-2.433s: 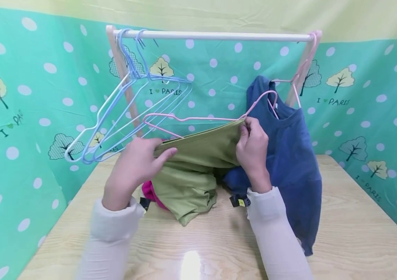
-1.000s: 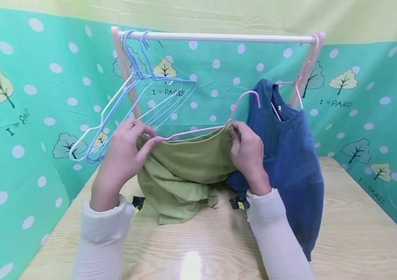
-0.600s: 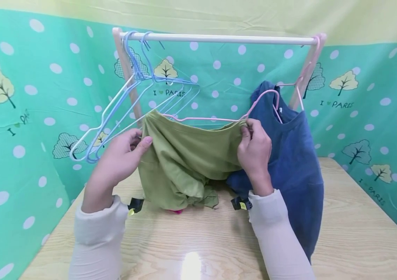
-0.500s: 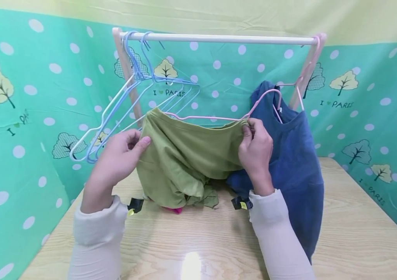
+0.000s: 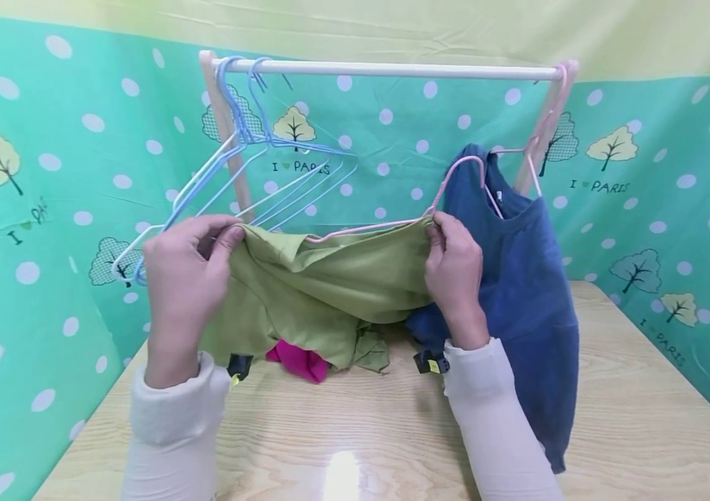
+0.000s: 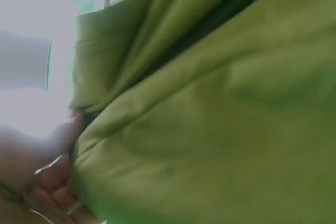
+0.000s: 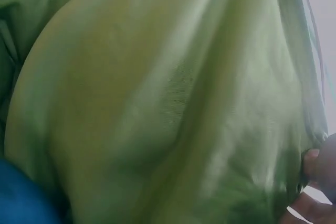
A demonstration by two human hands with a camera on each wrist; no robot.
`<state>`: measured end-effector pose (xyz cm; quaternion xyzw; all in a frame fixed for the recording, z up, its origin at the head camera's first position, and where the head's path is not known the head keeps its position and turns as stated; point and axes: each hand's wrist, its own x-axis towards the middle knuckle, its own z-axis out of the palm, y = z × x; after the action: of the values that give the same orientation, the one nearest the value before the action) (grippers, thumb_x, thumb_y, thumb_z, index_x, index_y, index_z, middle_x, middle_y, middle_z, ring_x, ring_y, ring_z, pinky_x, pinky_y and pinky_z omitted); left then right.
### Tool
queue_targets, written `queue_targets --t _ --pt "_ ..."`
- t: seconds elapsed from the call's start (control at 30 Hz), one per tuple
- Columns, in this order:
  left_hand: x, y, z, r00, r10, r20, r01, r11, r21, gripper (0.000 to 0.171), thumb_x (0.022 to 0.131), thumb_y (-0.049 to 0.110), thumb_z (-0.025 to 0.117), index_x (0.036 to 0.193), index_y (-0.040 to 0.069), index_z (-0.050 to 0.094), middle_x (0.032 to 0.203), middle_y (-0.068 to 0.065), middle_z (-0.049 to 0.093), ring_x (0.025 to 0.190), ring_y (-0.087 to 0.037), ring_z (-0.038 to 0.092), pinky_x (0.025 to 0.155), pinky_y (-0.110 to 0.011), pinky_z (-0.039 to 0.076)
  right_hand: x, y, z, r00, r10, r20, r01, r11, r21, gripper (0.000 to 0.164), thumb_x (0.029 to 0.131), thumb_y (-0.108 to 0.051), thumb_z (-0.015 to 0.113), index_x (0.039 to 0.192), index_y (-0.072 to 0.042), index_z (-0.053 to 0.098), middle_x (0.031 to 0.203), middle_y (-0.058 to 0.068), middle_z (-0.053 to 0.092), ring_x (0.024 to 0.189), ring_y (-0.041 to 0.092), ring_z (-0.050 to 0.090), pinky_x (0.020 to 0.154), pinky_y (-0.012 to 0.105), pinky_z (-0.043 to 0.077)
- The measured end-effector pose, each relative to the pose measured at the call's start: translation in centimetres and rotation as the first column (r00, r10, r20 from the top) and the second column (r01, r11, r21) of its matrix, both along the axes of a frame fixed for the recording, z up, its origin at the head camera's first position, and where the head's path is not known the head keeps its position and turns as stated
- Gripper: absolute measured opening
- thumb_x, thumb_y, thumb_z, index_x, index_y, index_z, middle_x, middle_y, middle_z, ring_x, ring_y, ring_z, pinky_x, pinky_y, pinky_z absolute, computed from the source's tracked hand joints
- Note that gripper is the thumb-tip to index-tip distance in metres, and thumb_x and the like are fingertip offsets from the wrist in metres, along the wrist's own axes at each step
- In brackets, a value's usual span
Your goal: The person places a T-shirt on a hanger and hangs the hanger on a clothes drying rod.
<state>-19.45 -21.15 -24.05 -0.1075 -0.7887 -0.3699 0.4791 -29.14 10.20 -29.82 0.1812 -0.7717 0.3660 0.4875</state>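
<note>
An olive-green garment point(image 5: 342, 292) is stretched between my hands over the table, its hemmed edge uppermost. My left hand point(image 5: 182, 285) pinches the left end of that edge between thumb and fingers. At the other end, my right hand point(image 5: 455, 278) pinches the cloth where it meets a pink hanger point(image 5: 363, 229). The hanger's bar runs just inside the hem; its left end is hidden by cloth, while the hook rises free at the right. Green cloth point(image 6: 226, 129) fills most of the left wrist view, and the right wrist view too.
Behind stands a rack with a white rod point(image 5: 392, 69). Several blue and white hangers point(image 5: 255, 139) hang at its left end. A blue garment point(image 5: 518, 278) hangs on a pink hanger at the right. Some magenta cloth point(image 5: 298, 360) lies on the wooden table point(image 5: 405, 445) beneath the green garment.
My left hand has moved up and taken the left end of the hem, pulling the cloth leftward. More magenta cloth shows below. My right hand stays at the right end; the hook has turned slightly.
</note>
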Motion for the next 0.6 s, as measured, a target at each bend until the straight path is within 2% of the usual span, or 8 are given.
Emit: queue_targets --t 0.1,0.3,0.47,0.6 --pt "0.3 -0.4 0.1 0.999 0.000 0.050 0.001 0.999 -0.032 0.009 0.093 0.005 0.075 0.098 0.000 0.080 0.086 -0.014 0.077 0.061 0.011 0.054 0.059 -0.008 0.042 0.3 -0.5 0.0 1.000 -0.030 0.002 0.030 1.000 0.003 0.020 0.104 -0.010 0.059 0.115 0.004 0.069 0.108 0.019 0.071 0.089 0.035 0.065 0.077 0.049 0.054" --pt "1.3 -1.3 0.4 0.985 0.072 0.157 -0.062 0.996 -0.069 0.010 0.093 0.013 0.077 0.098 0.006 0.081 0.079 -0.010 0.075 0.055 0.007 0.053 0.054 -0.012 0.039 0.4 -0.6 0.1 0.995 -0.094 -0.024 0.093 0.995 -0.028 0.021 0.105 -0.009 0.057 0.116 0.005 0.069 0.110 0.021 0.071 0.092 0.037 0.066 0.082 0.050 0.056" --pt "1.5 -1.3 0.6 0.986 0.048 0.160 -0.035 0.996 -0.082 0.009 0.093 0.012 0.077 0.097 0.005 0.081 0.079 -0.010 0.075 0.055 0.001 0.054 0.053 -0.013 0.040 0.2 -1.2 -0.4 0.995 -0.085 -0.055 0.087 0.996 0.034 0.018 0.104 -0.005 0.057 0.113 0.003 0.070 0.105 0.020 0.072 0.090 0.038 0.066 0.080 0.051 0.055" --pt "1.6 -1.5 0.5 0.985 0.030 0.168 -0.016 0.996 -0.085 0.009 0.094 0.011 0.075 0.094 0.003 0.079 0.073 -0.010 0.071 0.054 -0.001 0.051 0.052 -0.013 0.038 0.0 -2.1 -0.9 0.990 -0.119 -0.073 0.123 0.992 0.040 0.017 0.104 -0.006 0.058 0.112 0.001 0.071 0.103 0.018 0.072 0.086 0.038 0.065 0.075 0.050 0.055"
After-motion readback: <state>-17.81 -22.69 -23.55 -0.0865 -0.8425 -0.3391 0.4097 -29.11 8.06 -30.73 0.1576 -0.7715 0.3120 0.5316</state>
